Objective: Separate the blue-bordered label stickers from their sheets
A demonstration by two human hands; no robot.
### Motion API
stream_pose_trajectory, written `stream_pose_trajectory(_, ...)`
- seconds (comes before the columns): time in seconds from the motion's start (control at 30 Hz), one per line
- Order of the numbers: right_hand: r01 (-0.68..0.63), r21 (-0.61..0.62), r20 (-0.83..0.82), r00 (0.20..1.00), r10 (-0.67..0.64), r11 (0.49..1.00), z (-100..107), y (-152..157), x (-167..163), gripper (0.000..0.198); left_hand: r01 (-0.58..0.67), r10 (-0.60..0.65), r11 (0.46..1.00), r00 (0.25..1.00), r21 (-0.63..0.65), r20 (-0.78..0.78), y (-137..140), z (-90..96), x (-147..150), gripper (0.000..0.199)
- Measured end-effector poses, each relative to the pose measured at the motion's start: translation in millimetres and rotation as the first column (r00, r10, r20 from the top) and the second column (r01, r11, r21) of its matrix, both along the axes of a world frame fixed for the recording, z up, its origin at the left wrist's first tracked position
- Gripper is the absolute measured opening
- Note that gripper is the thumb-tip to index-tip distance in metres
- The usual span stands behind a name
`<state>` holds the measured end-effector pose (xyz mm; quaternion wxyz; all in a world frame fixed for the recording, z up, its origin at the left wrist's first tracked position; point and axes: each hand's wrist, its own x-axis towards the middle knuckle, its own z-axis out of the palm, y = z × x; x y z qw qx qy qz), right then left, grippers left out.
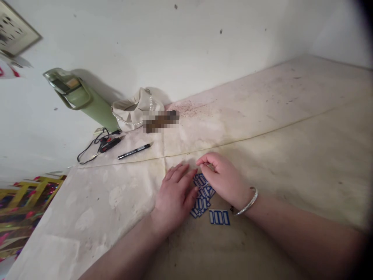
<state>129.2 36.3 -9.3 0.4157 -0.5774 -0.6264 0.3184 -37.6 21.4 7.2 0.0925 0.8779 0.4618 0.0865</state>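
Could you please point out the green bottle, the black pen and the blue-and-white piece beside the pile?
Green bottle (93,104): head view, on its body.
Black pen (134,151): head view, on its barrel.
Blue-and-white piece (219,217): head view, on its upper face.

A stained table (262,159) carries blue-bordered labels (200,204), a pen (134,151), bag (142,102) and bottle (97,110).

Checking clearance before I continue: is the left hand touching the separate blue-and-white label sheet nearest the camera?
Apart. The head view shows the left hand left of the label sheet, with table visible between them.
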Motion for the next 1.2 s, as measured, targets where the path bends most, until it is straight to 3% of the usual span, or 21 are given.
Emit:
stream_pose_trajectory(0.37, -0.008, -0.009, -0.014, 1.0, 0.008, 1.0, 1.4, 0.0, 0.8, 0.018, 0.064, -0.062, 0.997, 0.997, -0.033, 0.055, -1.2, -4.0, -0.7, 0.027)
stream_pose_trajectory(0.53, -0.003, -0.008, -0.007, 1.0, 0.003, 1.0, 0.9, 0.7, 0.5, 0.017, 0.05, -0.048, 0.998, 0.998, -0.034, 0.048, -3.0, -2.6, 2.2, 0.044)
stream_pose_trajectory(0.67, -0.004, -0.005, -0.008, 1.0, 0.004, 1.0, 2.0, 0.0, 0.6, 0.017, 0.062, -0.062, 0.998, 0.998, -0.034, 0.0, -3.9, -2.4, 3.5, 0.043)
stream_pose_trajectory(0.9, -0.008, -0.015, 0.009, 1.0, 0.008, 1.0, 1.8, -0.3, 1.1, 0.017, 0.089, -0.084, 0.995, 0.993, -0.053, 0.083, -5.2, -3.5, 2.5, 0.027)
stream_pose_trajectory(1.03, -0.012, -0.003, 0.004, 1.0, 0.012, 1.0, 1.0, -0.3, 0.2, 0.017, 0.111, -0.105, 0.994, 0.979, -0.025, 0.175, -6.3, -3.9, 3.0, 0.03)
stream_pose_trajectory(1.2, -0.009, -0.007, 0.007, 1.0, 0.009, 1.0, 2.0, -1.1, 0.8, 0.016, 0.14, -0.131, 0.99, 0.975, -0.035, 0.182, -6.2, -1.9, 6.3, 0.033)
